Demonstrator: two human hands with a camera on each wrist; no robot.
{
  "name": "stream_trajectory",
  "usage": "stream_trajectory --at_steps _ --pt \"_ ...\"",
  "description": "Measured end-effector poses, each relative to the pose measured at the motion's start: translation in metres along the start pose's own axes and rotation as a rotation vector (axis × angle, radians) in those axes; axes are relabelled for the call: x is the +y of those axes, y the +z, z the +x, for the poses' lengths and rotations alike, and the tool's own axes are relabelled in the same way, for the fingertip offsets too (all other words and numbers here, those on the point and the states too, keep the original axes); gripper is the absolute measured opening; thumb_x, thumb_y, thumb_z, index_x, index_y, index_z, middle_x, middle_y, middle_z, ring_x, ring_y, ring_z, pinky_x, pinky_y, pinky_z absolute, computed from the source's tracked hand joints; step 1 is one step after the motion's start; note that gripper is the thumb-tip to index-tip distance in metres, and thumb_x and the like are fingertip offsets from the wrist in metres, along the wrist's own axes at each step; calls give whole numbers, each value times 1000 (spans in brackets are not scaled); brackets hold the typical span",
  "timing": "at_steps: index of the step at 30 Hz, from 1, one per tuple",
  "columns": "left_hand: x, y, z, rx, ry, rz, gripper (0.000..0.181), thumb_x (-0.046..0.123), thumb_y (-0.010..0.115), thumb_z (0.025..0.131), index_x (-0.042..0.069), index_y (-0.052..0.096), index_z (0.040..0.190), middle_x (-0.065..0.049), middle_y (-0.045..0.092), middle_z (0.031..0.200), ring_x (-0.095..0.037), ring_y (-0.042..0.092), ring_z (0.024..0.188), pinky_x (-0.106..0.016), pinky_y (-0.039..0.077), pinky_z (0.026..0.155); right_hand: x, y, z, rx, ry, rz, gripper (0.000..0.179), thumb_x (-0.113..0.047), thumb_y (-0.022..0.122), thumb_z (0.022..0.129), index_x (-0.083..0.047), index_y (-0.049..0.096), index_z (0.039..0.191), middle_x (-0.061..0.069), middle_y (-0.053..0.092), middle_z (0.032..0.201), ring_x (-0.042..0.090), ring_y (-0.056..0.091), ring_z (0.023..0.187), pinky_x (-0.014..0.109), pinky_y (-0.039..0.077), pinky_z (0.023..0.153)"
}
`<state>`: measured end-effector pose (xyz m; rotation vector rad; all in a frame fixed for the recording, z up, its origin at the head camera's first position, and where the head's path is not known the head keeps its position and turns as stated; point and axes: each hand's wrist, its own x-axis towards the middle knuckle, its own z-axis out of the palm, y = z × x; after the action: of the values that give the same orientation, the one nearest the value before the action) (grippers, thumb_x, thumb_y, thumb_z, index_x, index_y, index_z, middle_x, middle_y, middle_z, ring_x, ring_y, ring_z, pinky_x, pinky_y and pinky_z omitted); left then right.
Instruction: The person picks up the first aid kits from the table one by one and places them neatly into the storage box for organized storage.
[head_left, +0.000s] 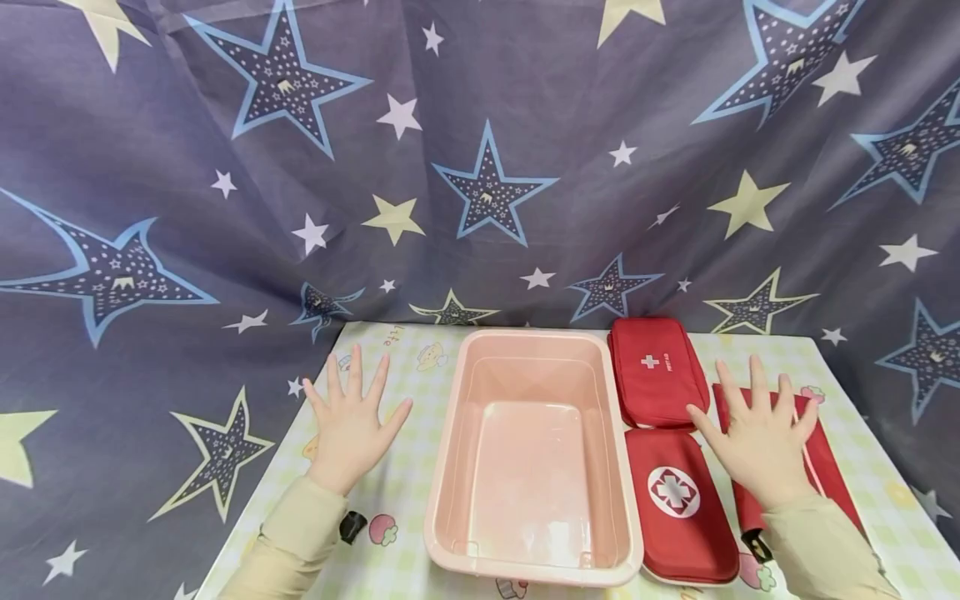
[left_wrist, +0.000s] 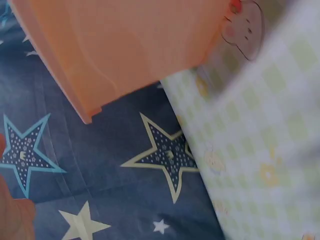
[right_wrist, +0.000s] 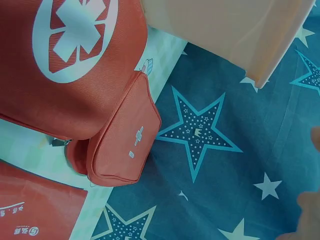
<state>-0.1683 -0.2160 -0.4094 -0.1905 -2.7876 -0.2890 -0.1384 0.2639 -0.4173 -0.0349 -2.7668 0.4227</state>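
My left hand [head_left: 352, 437] is held with fingers spread, left of a pink plastic basin [head_left: 532, 475], and holds nothing. Spread the same way, my right hand [head_left: 761, 442] overlaps a flat red pouch [head_left: 832, 467] in the head view and is likewise free of any object. Between the basin and that hand lie two red first-aid cases: one with a small white cross [head_left: 656, 375] at the back, and one with a round white emblem [head_left: 675, 517] in front. In the right wrist view, the front case [right_wrist: 65, 100] looms close, with fingertips [right_wrist: 307, 215] at the right edge.
A table with a green checked cloth [head_left: 397, 500] carries everything. Behind and around it hangs a dark star-patterned curtain [head_left: 487, 275]. Near the left sleeve shows a small black object [head_left: 352, 527]. The basin's raised rim [head_left: 442, 467] stands between the hands.
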Motion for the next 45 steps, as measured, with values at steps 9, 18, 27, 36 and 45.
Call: stream_trajectory --at_steps 9,18,27,36,45 --pt "1 2 10 -428 -62 -752 75 40 48 97 18 3 154 -14 5 159 -41 19 141 -56 31 108 7 -6 4 -38 42 144 75 -38 55 92 -8 20 150 34 20 146 60 30 119 76 30 89" --pt "10 15 12 -744 -110 -1323 75 17 52 98 15 2 154 -20 10 157 -45 31 134 -50 53 85 18 -7 8 -171 120 407 72 -37 46 98 -3 12 151 38 30 140 57 42 115 69 36 91" --pt "15 28 11 -781 -91 -1381 82 6 57 93 11 2 153 -24 11 156 -29 53 118 -48 53 86 36 -5 8 -457 249 819 73 -44 33 101 -9 -6 152 33 21 144 -4 57 89 38 57 77" --pt "22 38 8 -755 -142 -1423 80 -3 56 90 11 8 153 -26 18 153 -28 61 108 -39 56 79 65 5 13 -720 284 1080 70 -46 25 101 -13 -10 151 -24 52 108 6 58 100 47 53 87" --pt "21 43 7 -801 -165 -1518 81 -2 55 91 15 6 154 -29 17 152 -20 61 105 -36 55 80 103 15 7 -1018 288 1231 51 -42 18 102 -36 -4 148 -21 56 114 7 55 108 43 49 95"
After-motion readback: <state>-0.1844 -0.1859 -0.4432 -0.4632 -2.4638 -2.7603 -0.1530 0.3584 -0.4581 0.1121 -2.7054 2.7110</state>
